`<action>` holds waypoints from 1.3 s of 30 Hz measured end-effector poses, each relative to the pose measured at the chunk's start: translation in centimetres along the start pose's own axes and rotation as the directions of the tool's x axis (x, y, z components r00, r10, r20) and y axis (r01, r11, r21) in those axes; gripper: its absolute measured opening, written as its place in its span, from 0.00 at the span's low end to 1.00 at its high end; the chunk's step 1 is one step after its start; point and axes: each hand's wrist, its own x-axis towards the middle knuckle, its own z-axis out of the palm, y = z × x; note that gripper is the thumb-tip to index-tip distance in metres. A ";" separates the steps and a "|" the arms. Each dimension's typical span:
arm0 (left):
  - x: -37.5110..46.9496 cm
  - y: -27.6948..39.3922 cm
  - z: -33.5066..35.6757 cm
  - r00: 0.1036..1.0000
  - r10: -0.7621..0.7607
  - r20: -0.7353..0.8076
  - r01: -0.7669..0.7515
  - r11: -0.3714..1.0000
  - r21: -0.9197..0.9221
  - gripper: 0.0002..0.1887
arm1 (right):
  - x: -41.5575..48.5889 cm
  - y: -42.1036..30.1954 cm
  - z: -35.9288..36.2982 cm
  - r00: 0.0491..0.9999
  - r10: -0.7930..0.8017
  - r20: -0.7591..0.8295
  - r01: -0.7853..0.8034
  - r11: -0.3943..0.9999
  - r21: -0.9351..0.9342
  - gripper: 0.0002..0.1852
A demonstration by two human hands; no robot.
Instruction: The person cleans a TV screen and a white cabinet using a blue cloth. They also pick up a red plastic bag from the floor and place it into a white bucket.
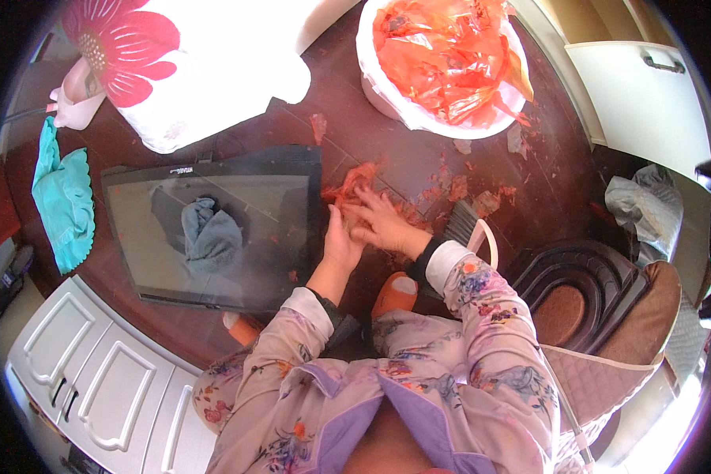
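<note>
My left hand (340,240) and my right hand (388,224) meet low over the dark floor. The right one has its fingers spread across the left palm. Crumpled red plastic film (358,181) lies just beyond the fingertips, touching or nearly so; whether fingers grip any of it cannot be made out. To the left, a black-framed flat screen (260,222) lies face up with a grey-blue cloth (210,237) on it. Right of my hands is a dark-bristled brush (461,222). Torn reddish scraps (457,188) are strewn around it.
A white bin (385,106) full of red plastic bags (444,59) stands ahead. A turquoise cloth (65,201) lies far left, below a white cover with a pink flower (136,44). White cabinets (115,391) border the left; a brown-seated chair (622,320) stands right.
</note>
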 end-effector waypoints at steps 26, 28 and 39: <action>-7.5 4.0 4.7 0.903 -0.015 0.429 -0.077 0.977 0.197 0.32 | 0.7 -9.6 -26.4 0.436 -0.085 -0.896 0.058 0.996 -0.066 0.09; -7.7 4.0 4.5 0.905 -0.020 0.425 -0.071 0.978 0.198 0.32 | 3.8 -8.0 -28.2 0.380 -0.182 -0.907 0.024 0.982 -0.187 0.08; -7.8 4.4 2.6 0.934 -0.044 0.355 -0.023 0.983 0.182 0.33 | 9.8 -2.6 -23.5 0.884 0.452 -0.122 -0.402 0.598 -0.694 0.38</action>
